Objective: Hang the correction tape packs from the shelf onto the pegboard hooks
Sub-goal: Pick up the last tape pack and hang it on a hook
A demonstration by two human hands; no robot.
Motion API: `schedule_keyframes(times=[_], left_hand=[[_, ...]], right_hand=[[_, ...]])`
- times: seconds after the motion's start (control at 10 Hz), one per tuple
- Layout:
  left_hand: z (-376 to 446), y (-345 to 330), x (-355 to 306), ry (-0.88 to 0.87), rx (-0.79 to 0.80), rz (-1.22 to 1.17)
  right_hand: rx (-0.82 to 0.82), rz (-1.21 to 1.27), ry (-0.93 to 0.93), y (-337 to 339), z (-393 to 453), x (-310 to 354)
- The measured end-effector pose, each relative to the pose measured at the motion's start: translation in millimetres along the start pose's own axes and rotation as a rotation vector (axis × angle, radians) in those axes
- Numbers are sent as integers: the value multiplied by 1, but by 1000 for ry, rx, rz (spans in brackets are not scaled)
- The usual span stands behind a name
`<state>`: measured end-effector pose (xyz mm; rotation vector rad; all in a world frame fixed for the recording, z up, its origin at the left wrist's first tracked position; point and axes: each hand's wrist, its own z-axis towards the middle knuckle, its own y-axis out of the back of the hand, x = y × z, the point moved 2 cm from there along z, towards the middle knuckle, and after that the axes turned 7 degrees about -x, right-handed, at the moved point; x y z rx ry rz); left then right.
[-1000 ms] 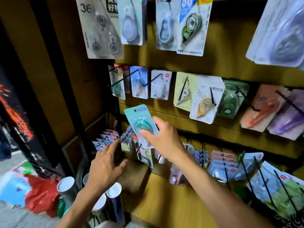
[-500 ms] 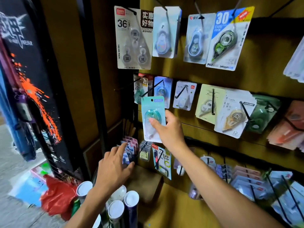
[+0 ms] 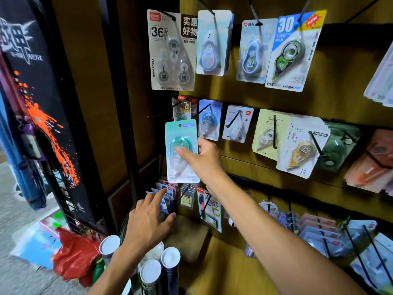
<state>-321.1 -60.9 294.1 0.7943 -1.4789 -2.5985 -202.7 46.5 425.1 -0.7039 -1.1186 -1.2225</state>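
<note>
On the pegboard (image 3: 331, 67) we read "36", "12m" and "VALUE PACK" on the grey three-roll card (image 3: 172, 51) at upper left, with "PET" along its foot, and a large "30" with a "NEW" burst on the blue-and-yellow card (image 3: 294, 50), whose lower edge carried "PET" and "bitogn". A white card in the middle row (image 3: 302, 145) showed "12" near its bottom corner; a small pack at that row's left end (image 3: 184, 107) bore a "7". The other print was too blurred for us to read. Our right hand (image 3: 205, 160) pinched the correction tape pack (image 3: 180, 150) with thumb across its front, holding it upright before the left end of the middle row, just below the black hook (image 3: 161, 113) there. The pack was a mint-to-white card with rounded corners, a round hang hole near the top, a small purple label we could not read, and a teal oval dispenser under a clear blister. Our left hand (image 3: 146, 222) held nothing, its fingers spread loosely and reaching toward the stacked pink and blue packs (image 3: 164, 192) on the lowest hooks; whether it touched them we could not tell. Below stood white-capped tubes (image 3: 170, 260).
</note>
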Motion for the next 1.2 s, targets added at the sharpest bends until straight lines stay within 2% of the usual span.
schedule_keyframes(times=[0.3,0.4,0.6,1.0,1.2], left_hand=[[-2,0,0,28,49,-11],[-5,-2,1,31,57,-9],[-1,0,3,18,48,-31],[32,-12,26,16,24,-62],[28,-11,31,-6,-12,-132]], right_hand=[[-51,228,-160,-7,-3,5],[-98,163,-127,-5,-1,3],[-194,-1,-233,-1,31,-20],[-305,4,-386,10,168,-73],[-284,26,-451,28,158,-81]])
